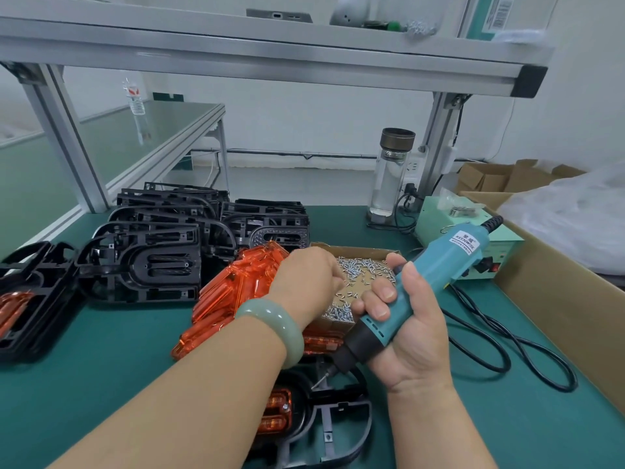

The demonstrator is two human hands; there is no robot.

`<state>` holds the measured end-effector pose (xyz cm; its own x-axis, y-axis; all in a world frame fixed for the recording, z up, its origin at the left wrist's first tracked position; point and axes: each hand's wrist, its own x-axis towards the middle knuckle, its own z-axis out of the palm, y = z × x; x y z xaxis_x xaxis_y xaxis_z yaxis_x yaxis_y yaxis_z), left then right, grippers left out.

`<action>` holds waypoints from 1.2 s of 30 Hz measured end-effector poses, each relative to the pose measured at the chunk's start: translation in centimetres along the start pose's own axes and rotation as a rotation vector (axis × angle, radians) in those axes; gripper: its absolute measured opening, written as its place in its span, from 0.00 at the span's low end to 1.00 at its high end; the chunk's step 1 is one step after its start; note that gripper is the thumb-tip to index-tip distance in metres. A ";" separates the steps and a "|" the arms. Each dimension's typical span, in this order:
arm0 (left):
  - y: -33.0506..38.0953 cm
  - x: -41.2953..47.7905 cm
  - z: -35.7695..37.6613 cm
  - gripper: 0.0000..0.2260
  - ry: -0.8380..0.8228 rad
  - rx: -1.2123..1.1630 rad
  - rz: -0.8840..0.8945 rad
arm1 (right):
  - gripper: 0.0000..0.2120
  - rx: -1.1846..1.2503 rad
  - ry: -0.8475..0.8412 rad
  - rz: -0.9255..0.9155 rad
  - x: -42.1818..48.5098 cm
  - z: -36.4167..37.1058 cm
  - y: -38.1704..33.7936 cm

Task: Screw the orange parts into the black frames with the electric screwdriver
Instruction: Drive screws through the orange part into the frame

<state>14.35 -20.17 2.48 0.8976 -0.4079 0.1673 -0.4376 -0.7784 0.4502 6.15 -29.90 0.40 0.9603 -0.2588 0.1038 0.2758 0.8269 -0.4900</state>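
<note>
My right hand (402, 330) grips the teal electric screwdriver (422, 286), held slanted with its bit pointing down-left over a black frame (334, 424) at the near edge. An orange part (275, 414) sits in that frame. My left hand (306, 279), a pale green bangle on its wrist, reaches into the cardboard box of small silver screws (363, 269); its fingertips are hidden among them. A pile of loose orange parts (233, 296) lies left of the box. Stacked black frames (162, 238) fill the back left.
A frame with an orange part (20, 306) lies at the far left. A glass bottle (389, 174) and the screwdriver's power unit (480, 245) stand behind. Its black cable (517, 353) loops on the green mat. A big cardboard box (558, 299) borders the right.
</note>
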 end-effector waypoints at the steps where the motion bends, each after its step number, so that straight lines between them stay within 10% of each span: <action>1: -0.2 -0.3 -0.3 0.06 0.035 -0.111 -0.035 | 0.08 -0.004 0.001 0.002 0.0 0.0 0.0; 11: -4.2 -7.9 -4.8 0.12 0.230 -1.014 -0.294 | 0.08 0.054 0.043 -0.038 -0.2 0.4 0.8; 36: -4.7 -13.5 -0.9 0.10 0.191 -0.953 -0.336 | 0.05 0.161 0.260 -0.134 -0.2 1.3 3.3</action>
<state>4.28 -10.61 -1.12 0.9958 -0.0912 0.0039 -0.0132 -0.1020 0.9947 6.87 -26.51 -0.14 0.8782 -0.4720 -0.0766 0.4217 0.8400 -0.3416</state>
